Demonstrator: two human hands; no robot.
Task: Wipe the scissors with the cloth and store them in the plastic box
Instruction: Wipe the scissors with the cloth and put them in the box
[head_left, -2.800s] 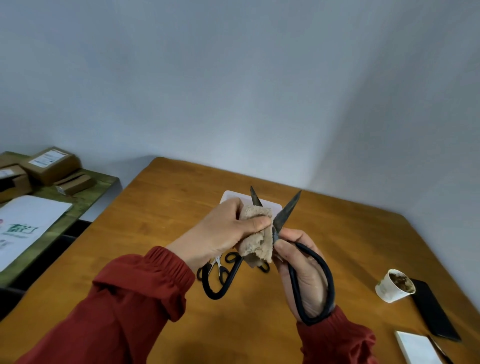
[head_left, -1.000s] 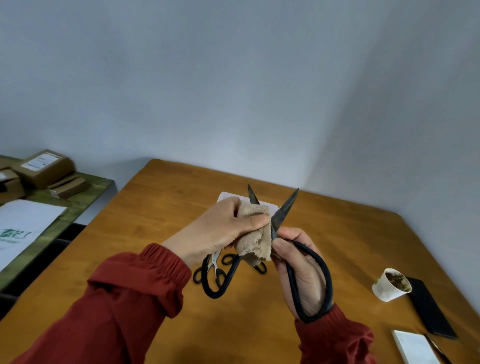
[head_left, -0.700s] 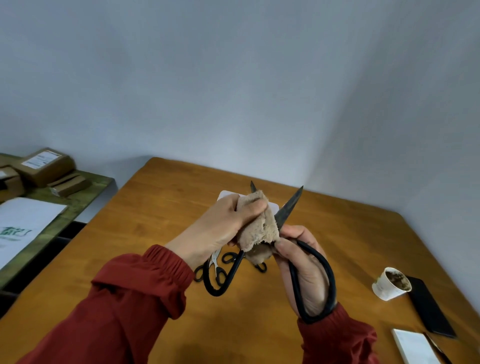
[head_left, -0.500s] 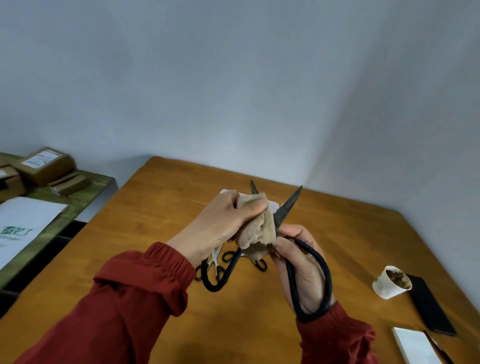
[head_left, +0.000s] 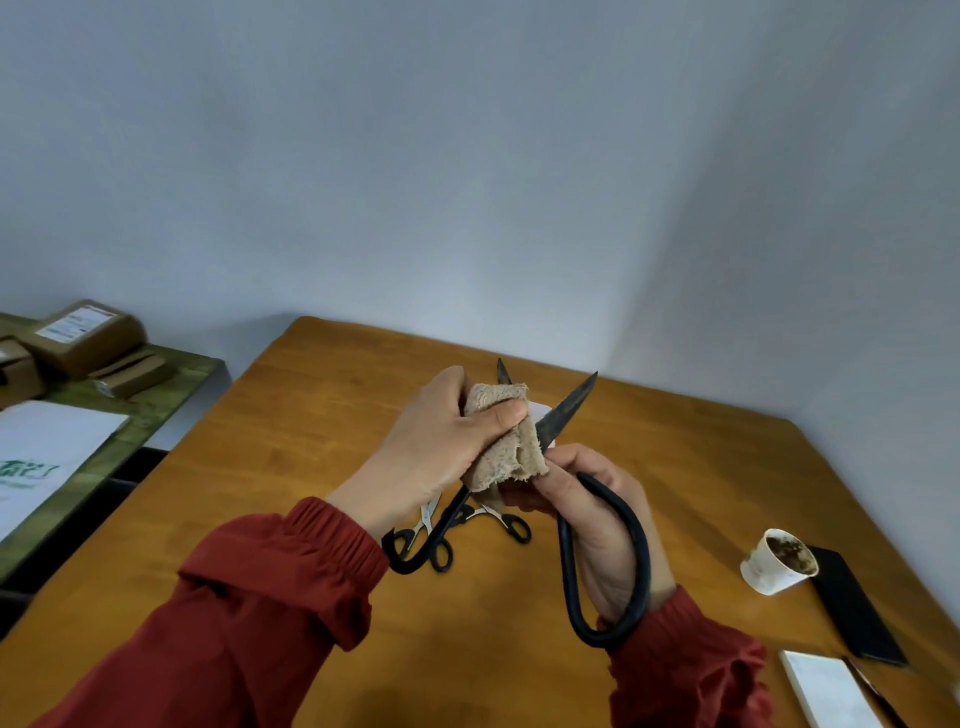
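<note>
- Grey walls (head_left: 467, 156) meet in a corner behind the far edge of the table.
- Wooden table (head_left: 311, 415), orange-brown, fills the lower half of the view.
- Off the table's left edge stands a green bench (head_left: 156, 410) with cardboard boxes (head_left: 83, 338) and a white printed sheet (head_left: 47, 457).
- Red sleeves (head_left: 270, 597) with gathered cuffs cover both forearms.
- Large black scissors (head_left: 563, 415) are held in the air over the middle of the table, blades spread apart, tips pointing up and away.
- Right hand (head_left: 602, 514) has its fingers through the right handle loop and curled round it.
- Left hand (head_left: 436, 447) pinches a beige cloth (head_left: 511, 452) between thumb and fingers, folded over the left blade; only that blade's tip shows above it.
- A black flat slab (head_left: 852, 608) lies by the right edge, and a white pad (head_left: 826, 691) lies near the front right corner.
- A paper cup (head_left: 769, 566), tipped over with brown residue inside, is just beside the slab.
- Smaller scissors (head_left: 498, 517) with silver blades and black handles lie on the table under the hands, two pairs as far as shows.
- A white box (head_left: 540, 409) lies on the table behind the hands; only a sliver shows between cloth and right blade.
</note>
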